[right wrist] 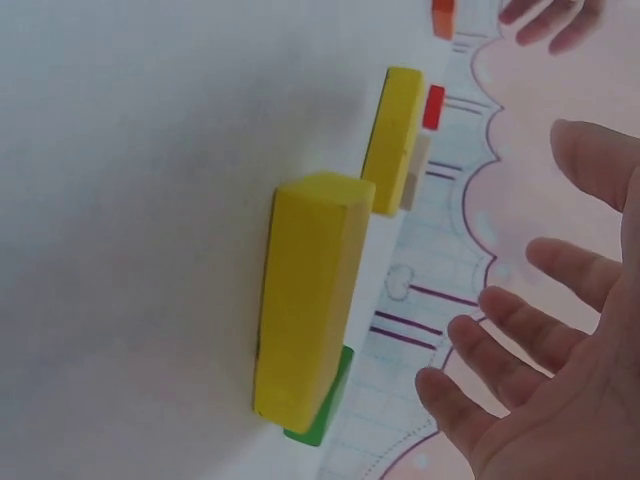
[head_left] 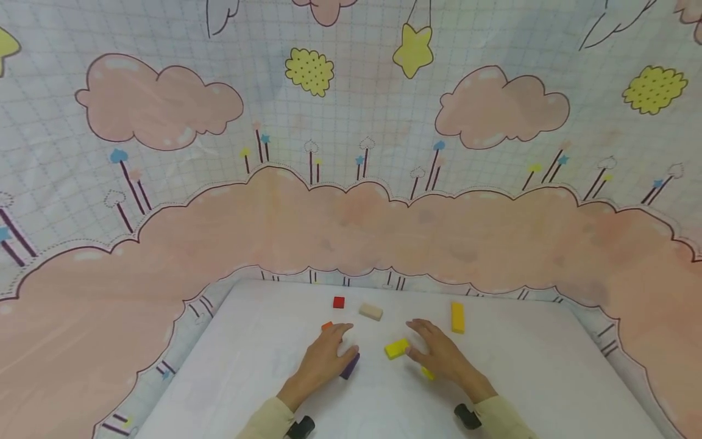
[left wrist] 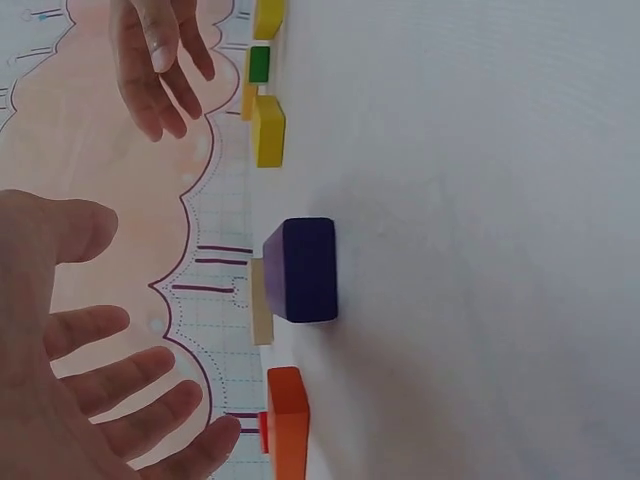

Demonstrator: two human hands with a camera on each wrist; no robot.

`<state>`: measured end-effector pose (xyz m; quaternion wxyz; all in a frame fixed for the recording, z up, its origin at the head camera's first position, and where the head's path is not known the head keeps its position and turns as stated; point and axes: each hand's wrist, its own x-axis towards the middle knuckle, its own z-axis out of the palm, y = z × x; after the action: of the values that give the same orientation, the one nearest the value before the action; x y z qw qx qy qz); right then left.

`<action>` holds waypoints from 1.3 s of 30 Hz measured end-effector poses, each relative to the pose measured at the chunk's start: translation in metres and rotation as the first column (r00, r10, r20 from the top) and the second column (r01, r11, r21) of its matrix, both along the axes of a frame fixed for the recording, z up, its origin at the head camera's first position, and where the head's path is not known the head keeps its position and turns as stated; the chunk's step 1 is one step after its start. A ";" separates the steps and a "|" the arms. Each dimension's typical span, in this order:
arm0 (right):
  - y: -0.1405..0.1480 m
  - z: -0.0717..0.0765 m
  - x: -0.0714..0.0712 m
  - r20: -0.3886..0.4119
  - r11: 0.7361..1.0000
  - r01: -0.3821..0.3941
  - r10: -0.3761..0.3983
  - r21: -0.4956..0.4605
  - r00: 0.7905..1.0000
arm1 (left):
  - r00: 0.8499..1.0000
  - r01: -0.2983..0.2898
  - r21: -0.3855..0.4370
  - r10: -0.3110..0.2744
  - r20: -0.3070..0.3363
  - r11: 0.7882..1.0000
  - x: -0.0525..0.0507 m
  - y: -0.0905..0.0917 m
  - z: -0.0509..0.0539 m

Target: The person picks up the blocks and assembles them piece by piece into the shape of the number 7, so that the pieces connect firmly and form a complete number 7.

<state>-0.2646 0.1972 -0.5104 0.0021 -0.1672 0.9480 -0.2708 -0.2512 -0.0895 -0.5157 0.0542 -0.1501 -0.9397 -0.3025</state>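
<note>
Head view: left hand and right hand over white table, fingers wide

Left: fingers spread, loosely bent, empty. Placed just beside purple block and orange block, both partly covered by the hand as seen from the head. Clear gap from fingers to both in left wrist view.

Right: fingers also wide, thumb well off from the others, empty. Held near the near yellow block, mostly hidden in head view, large and lying lengthwise in right wrist view. Just behind it, green block, partly covered. Middle yellow block lying between the hands, closer to right thumb; apart from it in right wrist view.

Farther back on table: red block, beige block just to its right, far yellow block well off to the right.

Also logged: pale yellow sleeves, black wrist devices, printed backdrop with pink clouds and yellow star.
</note>
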 end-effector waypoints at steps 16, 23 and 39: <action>-0.006 -0.007 -0.002 0.052 0.994 0.029 -0.024 -0.101 0.998 | 0.996 -0.008 0.054 0.003 0.094 0.998 0.006 -0.008 -0.015; -0.010 -0.008 -0.001 0.079 0.991 0.029 -0.018 -0.134 0.997 | 0.997 0.004 0.057 -0.008 0.082 0.998 0.009 -0.014 -0.022; -0.021 -0.011 -0.005 0.177 0.984 0.080 -0.051 -0.159 0.983 | 0.983 0.004 0.094 -0.021 0.181 0.996 0.008 -0.014 -0.024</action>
<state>-0.2695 0.1766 -0.5218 0.0613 -0.1112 0.9236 -0.3618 -0.2429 -0.1033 -0.5396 -0.0266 -0.1251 -0.9245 -0.3590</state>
